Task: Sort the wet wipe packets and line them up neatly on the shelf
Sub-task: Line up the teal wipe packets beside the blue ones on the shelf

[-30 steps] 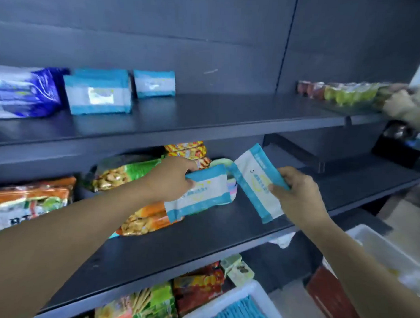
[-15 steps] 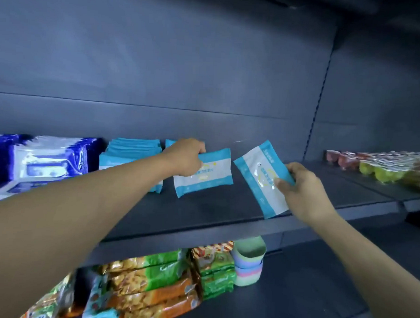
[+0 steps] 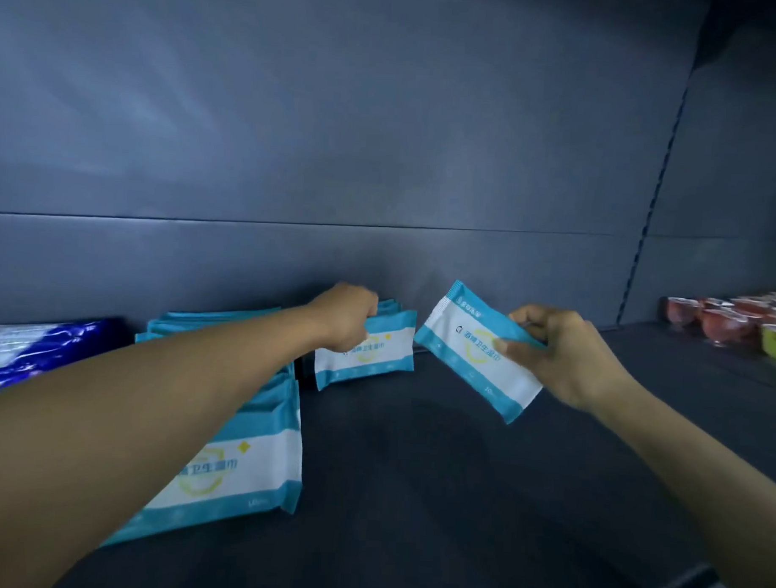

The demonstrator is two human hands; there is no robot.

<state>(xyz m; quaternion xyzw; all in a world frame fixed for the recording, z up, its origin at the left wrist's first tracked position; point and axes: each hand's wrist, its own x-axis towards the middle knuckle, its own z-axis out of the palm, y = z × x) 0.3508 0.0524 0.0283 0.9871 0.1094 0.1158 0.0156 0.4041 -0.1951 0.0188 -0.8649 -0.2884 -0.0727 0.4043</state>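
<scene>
Your left hand (image 3: 346, 316) grips the top edge of an upright packet (image 3: 366, 352) that stands on the shelf (image 3: 437, 471), close to the back wall (image 3: 382, 161); more packets seem to stand behind it, though your hand hides most of them. Your right hand (image 3: 560, 357) pinches a second packet (image 3: 476, 349) by its right side, thumb on the printed face, and holds it tilted in the air just right of the upright packet, their near corners almost meeting. Left of the upright packet, a row of packets (image 3: 239, 460) runs from the wall toward you, partly covered by your left forearm. Further left of that row lies a blue pack (image 3: 32, 347). Well to the right of the upright packet, jelly cups (image 3: 737, 323) sit on the adjoining shelf section.
</scene>
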